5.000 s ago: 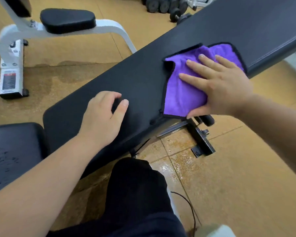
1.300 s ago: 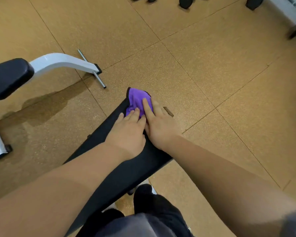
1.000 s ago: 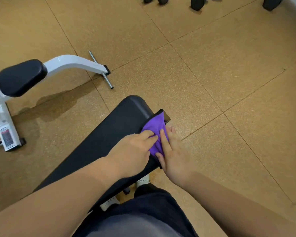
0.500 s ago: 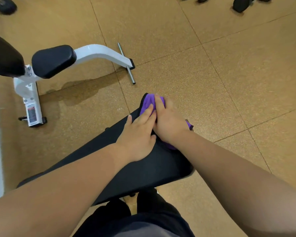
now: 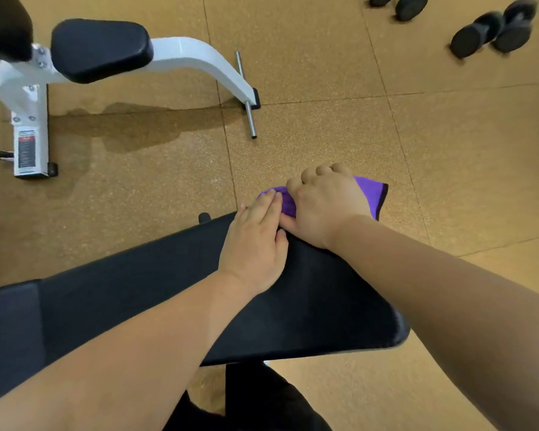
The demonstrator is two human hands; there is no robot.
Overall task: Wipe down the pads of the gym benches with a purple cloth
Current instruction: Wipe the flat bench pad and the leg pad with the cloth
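Fingers (image 5: 324,171) of the right hand (image 5: 327,206), flat a moment ago, now curl over the far end of the black vinyl bench pad (image 5: 308,306), gripping the purple microfibre cloth (image 5: 371,191) there. The left hand (image 5: 255,241) presses alongside, straight-fingered — end edge probably being wiped.

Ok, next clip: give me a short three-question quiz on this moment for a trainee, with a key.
1. Multiple choice: which hand curls its fingers over the purple cloth? A. left B. right C. neither
2. True or false: the dumbbells lie on the black bench pad.
3. Fill in: the frame of the other bench is coloured ___.
Key:
1. B. The right hand grips it at the pad's far end; the left hand lies flat, fingertips on the cloth.
2. False. They are on the floor.
3. White.
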